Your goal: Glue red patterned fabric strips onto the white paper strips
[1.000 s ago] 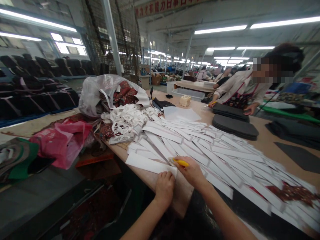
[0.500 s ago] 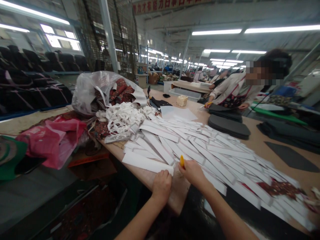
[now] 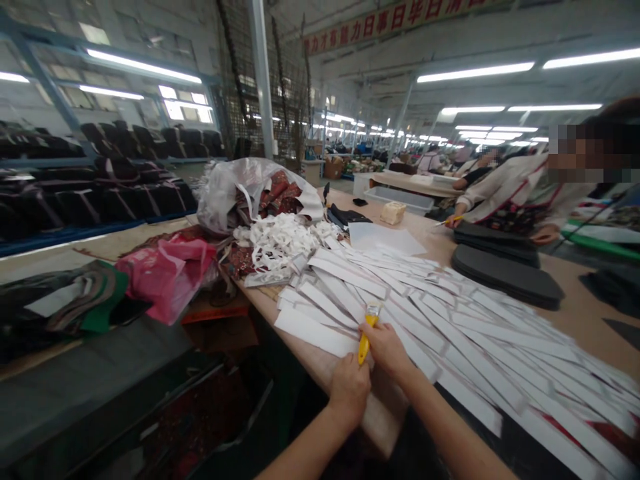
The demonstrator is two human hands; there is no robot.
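Observation:
My right hand (image 3: 387, 348) is closed around a yellow-handled paintbrush (image 3: 367, 339). The brush's pale bristles point away from me, and its handle end comes down beside my left hand. My left hand (image 3: 351, 385) is curled at the table edge, with its fingers on the near end of a white strip (image 3: 314, 331) lying flat. Its fingertips are partly hidden. Beyond both hands, a wide layer of overlapping white strips (image 3: 440, 313) with greyish edges covers much of the table.
At the back left stand a clear plastic bag (image 3: 220, 200) of red patterned cloth and a heap of white scraps (image 3: 287, 243). A pink bag (image 3: 173, 273) lies left. Across the table (image 3: 575, 267), a co-worker (image 3: 505, 190) handles stacked dark pieces (image 3: 505, 273).
The brush has swung round in my right hand: its handle now points down toward me and its bristles show. Both hands are closer together. My view has turned left.

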